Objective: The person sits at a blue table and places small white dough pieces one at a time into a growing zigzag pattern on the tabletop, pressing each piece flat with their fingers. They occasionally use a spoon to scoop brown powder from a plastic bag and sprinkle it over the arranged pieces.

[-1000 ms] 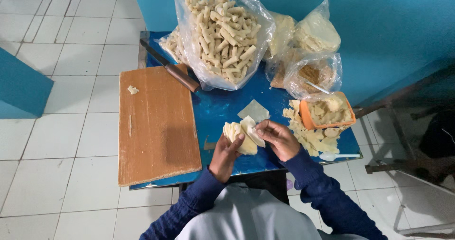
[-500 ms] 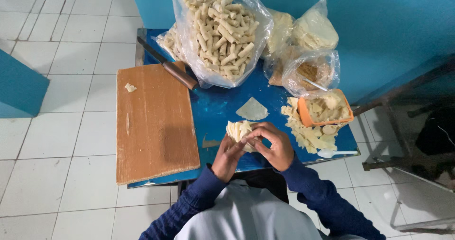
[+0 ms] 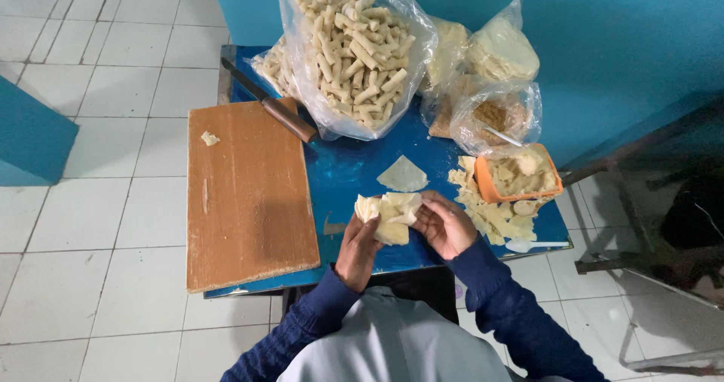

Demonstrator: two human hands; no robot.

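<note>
Setting: we look down on a small blue table [image 3: 354,172] against a blue wall, on a white-tiled floor.
Left hand [image 3: 360,240]: we see it cupped under a stack of pale wrapper sheets [image 3: 391,214], fingers curled round the stack's lower left edge.
Right hand [image 3: 445,223]: we see it closed on the right side of the same stack, thumb and fingers pinching the top sheet.
Stack: held just above the table's near edge, between both hands.
Loose sheet [image 3: 403,175]: lies flat on the table just beyond the hands.
Cutting board [image 3: 245,193]: wooden, to the left, with a small scrap [image 3: 210,138] near its far corner.
Knife [image 3: 271,103]: its brown handle rests on the board's far edge.
Bag of rolls [image 3: 354,50]: clear plastic, full, at the back.
Orange tub [image 3: 520,177]: to the right, filled, with pale offcuts [image 3: 490,217] heaped beside it.
</note>
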